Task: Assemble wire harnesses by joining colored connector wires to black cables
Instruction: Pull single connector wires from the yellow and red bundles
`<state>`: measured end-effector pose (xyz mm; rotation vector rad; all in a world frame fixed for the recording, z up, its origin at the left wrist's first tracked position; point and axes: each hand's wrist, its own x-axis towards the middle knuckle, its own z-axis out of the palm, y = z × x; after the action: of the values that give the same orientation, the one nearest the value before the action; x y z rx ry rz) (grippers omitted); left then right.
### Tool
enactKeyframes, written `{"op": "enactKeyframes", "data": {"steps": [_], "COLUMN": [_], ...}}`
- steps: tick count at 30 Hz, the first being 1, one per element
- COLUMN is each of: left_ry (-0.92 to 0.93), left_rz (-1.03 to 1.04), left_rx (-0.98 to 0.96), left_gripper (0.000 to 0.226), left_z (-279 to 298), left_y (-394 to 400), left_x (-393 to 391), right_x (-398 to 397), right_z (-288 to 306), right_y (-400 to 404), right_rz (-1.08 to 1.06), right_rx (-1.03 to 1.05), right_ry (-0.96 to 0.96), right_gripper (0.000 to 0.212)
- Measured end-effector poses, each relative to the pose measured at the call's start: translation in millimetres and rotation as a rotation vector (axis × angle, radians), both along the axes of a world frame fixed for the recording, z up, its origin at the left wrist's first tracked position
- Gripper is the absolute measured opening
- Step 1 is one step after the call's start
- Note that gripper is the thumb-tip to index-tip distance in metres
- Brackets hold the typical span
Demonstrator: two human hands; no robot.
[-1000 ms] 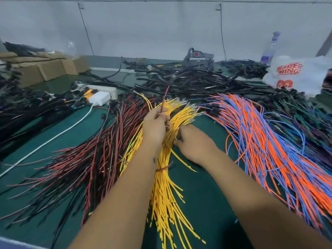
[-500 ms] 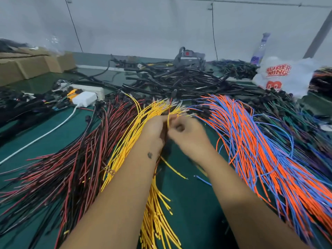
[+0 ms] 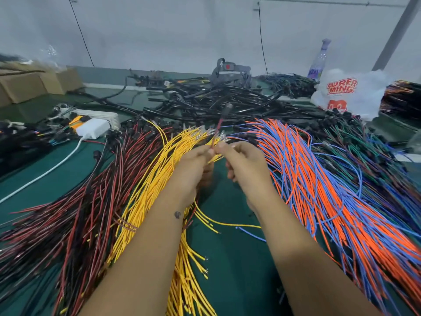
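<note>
Both your hands met over the yellow wires, pinching a red wire between them.

Your left hand (image 3: pixel 193 165) and right hand (image 3: pixel 245 165) had risen a little since half a second before and drawn slightly apart, fingertips still pinched together on the red wire (image 3: pixel 217 131). That wire ran up and away from you, leaning a touch right, its long axis nearly upright, with a dark connector (image 3: pixel 227 107) at its far tip, blurred. Whether your right hand also held a yellow strand, I could not tell. Beneath your hands lay the yellow wires (image 3: pixel 145 192), fanned from near you toward the far side. The red-black wires (image 3: pixel 86 201) lay left, the orange-blue wires (image 3: pixel 319 190) right, the black cables (image 3: pixel 216 99) heaped beyond on the green table (image 3: pixel 227 258).
</note>
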<state>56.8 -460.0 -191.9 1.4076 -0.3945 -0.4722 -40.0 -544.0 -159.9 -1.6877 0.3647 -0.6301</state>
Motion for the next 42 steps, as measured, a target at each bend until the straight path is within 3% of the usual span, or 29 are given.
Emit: {"op": "enactKeyframes", "data": {"steps": [2,4,7,11,17,23,28,31,34,36,40,42], "left_ry": [-0.139,-0.220,-0.197,-0.170,-0.235,-0.315,-0.293,-0.313,-0.264,-0.216,0.032,0.096], "left_rz": [-0.070,-0.094,-0.082,-0.125,-0.219,-0.211,-0.233,-0.225,-0.117,-0.039,0.040,0.061], "left_rx": [0.059,0.085,0.088,0.065,0.163,0.321,0.310,0.333,0.286,0.245,0.071,0.005], "left_gripper": [0.013,0.019,0.020,0.021,0.030,0.038,0.034,0.035,0.034,0.034,0.036,0.036], "left_z": [10.1,18.2,22.6,19.6,18.2,19.2,16.1,15.4,13.2,14.6,20.0,21.5], "left_y": [4.6,7.0,7.4,10.1,7.1,4.2,5.5,5.8,7.1,6.1,4.5,4.5], "left_x": [-20.8,-35.9,-42.6,-43.8,-43.6,-48.5,-45.5,-45.2,-43.1,-42.1,-33.8,-29.3], "right_x": [-0.1,-1.6,-3.5,-7.2,-7.8,-12.2,-13.2,-12.0,-10.0,-9.0,-11.8,-15.5], "right_z": [-0.2,-0.7,-0.3,2.1,5.0,8.2,7.0,8.1,6.6,0.5,-12.6,-11.6], "right_y": [-2.5,-6.7,-14.8,-30.1,-34.6,-37.4,-45.8,-48.3,-51.3,-56.2,-58.6,-58.9], "right_rz": [-0.067,-0.139,-0.246,-0.322,-0.338,-0.282,-0.308,-0.217,-0.182,-0.223,-0.353,-0.395], "right_rx": [0.004,-0.051,-0.076,0.098,0.180,0.270,0.414,0.506,0.582,0.481,-0.217,-0.411], "right_ry": [-0.061,-0.084,-0.109,-0.232,-0.370,-0.389,-0.429,-0.454,-0.352,-0.208,0.143,0.222], "right_gripper": [0.019,0.020,0.020,0.020,0.018,0.005,0.008,0.019,0.016,0.012,0.017,0.020]}}
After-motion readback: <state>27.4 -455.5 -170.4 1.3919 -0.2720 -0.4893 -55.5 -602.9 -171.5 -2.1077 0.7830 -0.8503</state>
